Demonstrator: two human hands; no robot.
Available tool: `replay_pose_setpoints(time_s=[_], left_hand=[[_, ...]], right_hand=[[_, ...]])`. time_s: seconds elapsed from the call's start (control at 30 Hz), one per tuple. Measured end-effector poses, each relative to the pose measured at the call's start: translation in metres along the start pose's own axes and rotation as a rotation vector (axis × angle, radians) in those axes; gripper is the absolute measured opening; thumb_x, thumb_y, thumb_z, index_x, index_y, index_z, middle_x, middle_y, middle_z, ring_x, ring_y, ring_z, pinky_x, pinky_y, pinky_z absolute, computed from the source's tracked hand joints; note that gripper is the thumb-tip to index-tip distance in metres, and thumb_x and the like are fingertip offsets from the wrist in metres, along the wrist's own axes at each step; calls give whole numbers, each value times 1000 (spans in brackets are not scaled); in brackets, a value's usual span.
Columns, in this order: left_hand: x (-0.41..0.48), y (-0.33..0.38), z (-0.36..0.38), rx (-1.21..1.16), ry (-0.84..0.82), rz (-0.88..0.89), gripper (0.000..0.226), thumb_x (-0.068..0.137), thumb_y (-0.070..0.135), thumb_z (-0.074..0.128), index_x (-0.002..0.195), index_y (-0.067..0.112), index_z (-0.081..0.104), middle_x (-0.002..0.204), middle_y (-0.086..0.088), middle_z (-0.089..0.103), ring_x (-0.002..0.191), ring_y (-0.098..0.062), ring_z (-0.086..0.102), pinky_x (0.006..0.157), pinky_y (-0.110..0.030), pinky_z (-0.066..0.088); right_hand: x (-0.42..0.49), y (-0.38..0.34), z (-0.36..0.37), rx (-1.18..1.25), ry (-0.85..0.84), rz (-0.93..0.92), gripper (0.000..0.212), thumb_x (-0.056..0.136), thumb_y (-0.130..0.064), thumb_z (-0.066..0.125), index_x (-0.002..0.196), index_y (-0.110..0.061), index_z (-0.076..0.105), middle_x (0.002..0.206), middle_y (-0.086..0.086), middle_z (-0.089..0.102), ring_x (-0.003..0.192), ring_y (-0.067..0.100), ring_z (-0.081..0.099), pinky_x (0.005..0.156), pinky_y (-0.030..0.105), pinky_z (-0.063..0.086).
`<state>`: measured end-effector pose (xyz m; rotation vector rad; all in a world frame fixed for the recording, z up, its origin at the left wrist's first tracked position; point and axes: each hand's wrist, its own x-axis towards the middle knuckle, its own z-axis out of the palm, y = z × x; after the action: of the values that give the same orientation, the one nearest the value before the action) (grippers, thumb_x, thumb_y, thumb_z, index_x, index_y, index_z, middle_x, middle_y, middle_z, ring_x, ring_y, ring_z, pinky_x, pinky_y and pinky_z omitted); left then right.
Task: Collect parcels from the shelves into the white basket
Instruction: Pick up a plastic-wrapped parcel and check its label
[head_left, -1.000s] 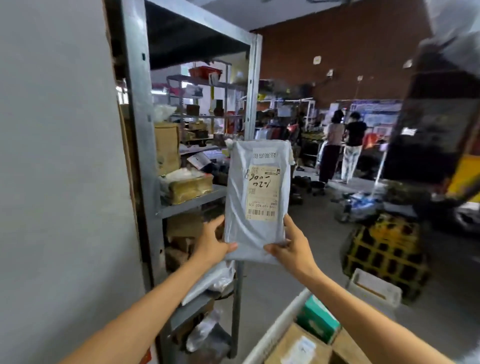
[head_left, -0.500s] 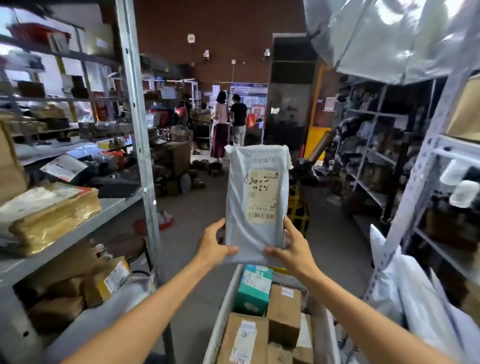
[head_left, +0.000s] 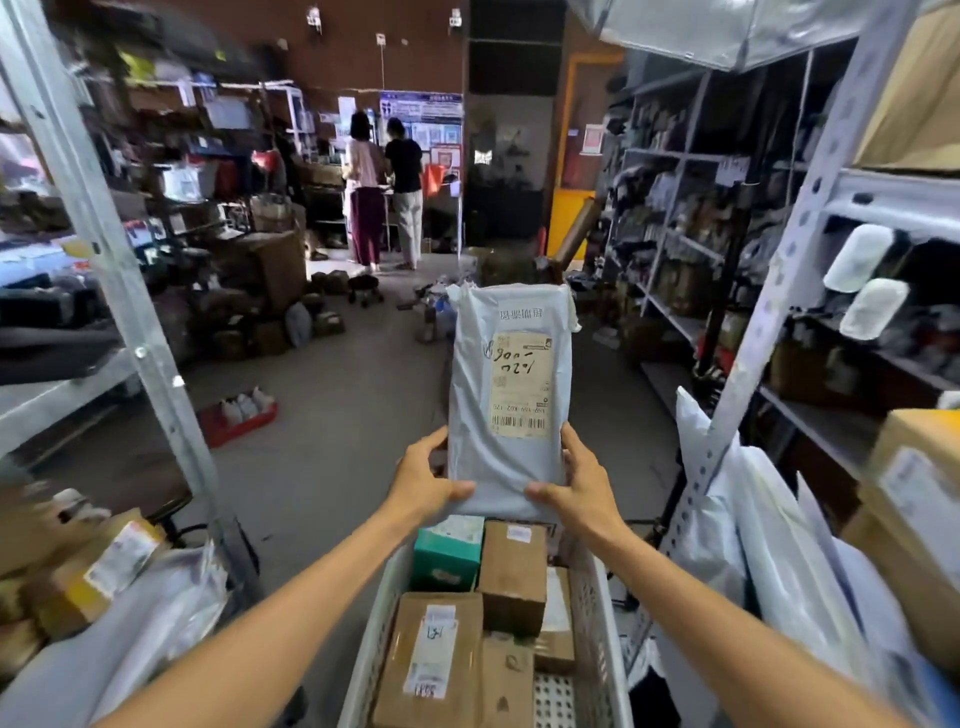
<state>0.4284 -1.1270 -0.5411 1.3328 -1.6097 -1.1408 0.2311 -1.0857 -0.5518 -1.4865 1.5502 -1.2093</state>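
**Here, a grey parcel upright over the white basket**

Right at the centre of the frame I hold the grey parcel (head_left: 511, 395), a soft plastic mailer, upright by its bottom edge. My left hand (head_left: 423, 480) clamps its lower left corner, thumb across the front face and fingers behind. My right hand (head_left: 576, 480) does the same at the lower right corner, thumb pressed on the front. The beige shipping label (head_left: 521, 387) faces me, with handwriting near its top and a barcode along its bottom.

The parcel hangs in the air above the far end of the white basket (head_left: 363, 654), which fills the bottom centre of the frame; it touches nothing but my hands. In the basket lie a teal box (head_left: 447, 553) at the far left, a plain brown box (head_left: 511, 577) just beside it, and nearer me a larger carton (head_left: 431, 660) with a white label on top.

A metal shelf post (head_left: 111, 270) slants down the left side, with cartons and bags on the shelves beside it. On the right, white poly bags (head_left: 769, 545) lean against another perforated post (head_left: 779, 291). A red tray (head_left: 236, 415) sits on the floor at left centre. Two people (head_left: 387, 192) stand with their backs to me at upper centre.
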Motion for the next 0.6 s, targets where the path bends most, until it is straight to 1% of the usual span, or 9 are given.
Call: replay_pose_setpoints(time_s=[0.07, 0.13, 0.17, 0.23, 0.33, 0.4, 0.43, 0.5, 0.6], left_hand=[[6, -8, 13, 6, -19, -9, 83, 71, 0, 80, 143, 15, 42, 133, -2, 54, 122, -23, 50, 104, -41, 43], [8, -25, 27, -3, -39, -53, 81, 70, -1, 80, 141, 15, 45, 129, -2, 57, 118, -22, 53, 103, -43, 45], [8, -36, 34, -15, -52, -73, 81, 68, -1, 80, 140, 16, 47, 128, -1, 59, 117, -21, 55, 101, -43, 47], [7, -64, 49, -16, -77, -128, 82, 66, 0, 81, 138, 18, 48, 129, 5, 56, 116, -20, 56, 99, -40, 48], [-5, -107, 73, -56, -143, -246, 81, 70, -10, 75, 140, 18, 45, 126, 8, 54, 111, -17, 57, 93, -33, 50], [-16, -139, 91, -51, -210, -304, 80, 70, -13, 72, 139, 17, 46, 125, 6, 56, 112, -17, 56, 90, -30, 51], [-23, -159, 99, -48, -228, -341, 80, 69, -13, 73, 139, 16, 46, 124, 4, 57, 115, -18, 56, 92, -32, 50], [-37, -193, 114, -45, -260, -449, 81, 69, -10, 75, 140, 15, 45, 130, 0, 56, 119, -22, 55, 96, -36, 50], [-61, -231, 135, -61, -333, -583, 83, 71, -11, 74, 143, 14, 43, 131, -5, 59, 113, -18, 58, 83, -19, 53]], right_hand=[[2, 17, 2, 11, 31, 51, 96, 63, -19, 75, 149, -28, 32, 144, -5, 49, 126, 18, 52, 102, 48, 47], [-4, 27, 4, 11, 46, 106, 92, 72, -6, 73, 151, -24, 29, 146, -2, 46, 129, 19, 49, 107, 41, 42], [-7, 36, 5, 2, 52, 148, 91, 76, -1, 71, 152, -21, 26, 148, -1, 43, 132, 20, 46, 108, 38, 40], [-19, 60, 11, -18, 50, 216, 89, 79, 4, 66, 153, -18, 22, 148, -2, 40, 134, 22, 43, 109, 39, 40], [-44, 104, 21, -61, 27, 287, 89, 76, 2, 63, 152, -21, 24, 146, -8, 40, 134, 22, 43, 107, 44, 42], [-62, 130, 26, -65, -6, 377, 88, 77, 2, 62, 152, -20, 23, 147, -6, 39, 134, 18, 41, 110, 36, 38], [-72, 143, 29, -62, -26, 428, 87, 77, 1, 62, 152, -19, 23, 147, -6, 38, 135, 16, 39, 110, 33, 36], [-92, 167, 34, -48, -49, 513, 88, 75, -7, 64, 152, -18, 23, 151, -2, 35, 139, 20, 35, 113, 35, 33], [-120, 195, 42, -44, -70, 657, 83, 76, -6, 68, 147, -23, 28, 145, -4, 41, 137, 20, 37, 111, 34, 34]])
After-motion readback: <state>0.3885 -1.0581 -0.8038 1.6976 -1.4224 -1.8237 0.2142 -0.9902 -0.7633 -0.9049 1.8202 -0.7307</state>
